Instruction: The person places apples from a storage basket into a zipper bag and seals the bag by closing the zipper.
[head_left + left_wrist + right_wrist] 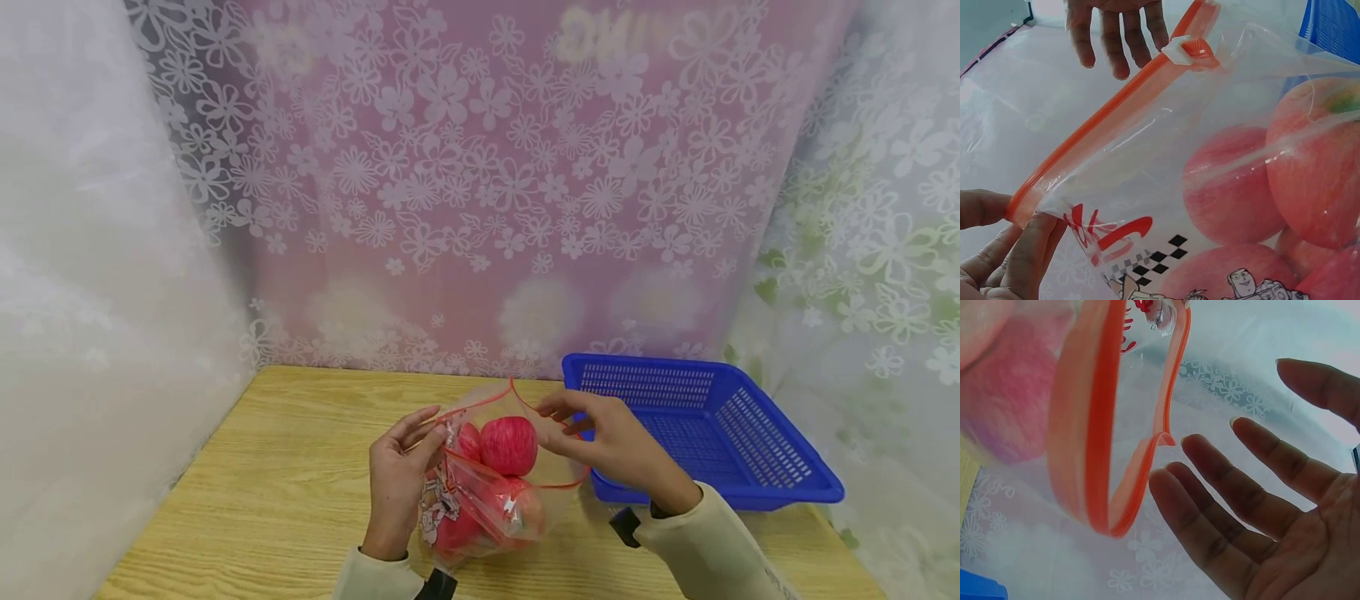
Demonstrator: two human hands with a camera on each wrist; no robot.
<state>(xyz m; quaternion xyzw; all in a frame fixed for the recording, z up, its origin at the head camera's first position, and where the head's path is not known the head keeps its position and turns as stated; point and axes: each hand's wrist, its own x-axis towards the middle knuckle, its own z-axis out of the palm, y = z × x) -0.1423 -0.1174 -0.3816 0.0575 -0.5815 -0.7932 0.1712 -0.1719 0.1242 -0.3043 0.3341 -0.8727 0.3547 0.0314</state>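
A clear zip bag [487, 533] with an orange-red zip edge and printed cartoon figures stands open-mouthed on the table. Inside it are several red apples [509, 446], the topmost showing through the mouth. My left hand [397, 483] pinches the left end of the zip edge between thumb and fingers, plain in the left wrist view. A white slider [1179, 51] sits on the zip. On the bag's right side, my right hand [618, 437] is spread beside the mouth. The right wrist view shows its fingers [1229, 481] extended near the orange edge [1100, 425], gripping nothing.
A blue plastic basket [776, 429] with slotted walls stands at the right, just beyond my right forearm. The wood-grain table [277, 475] extends to the left. Flowered sheeting [450, 208] closes off the back and both sides.
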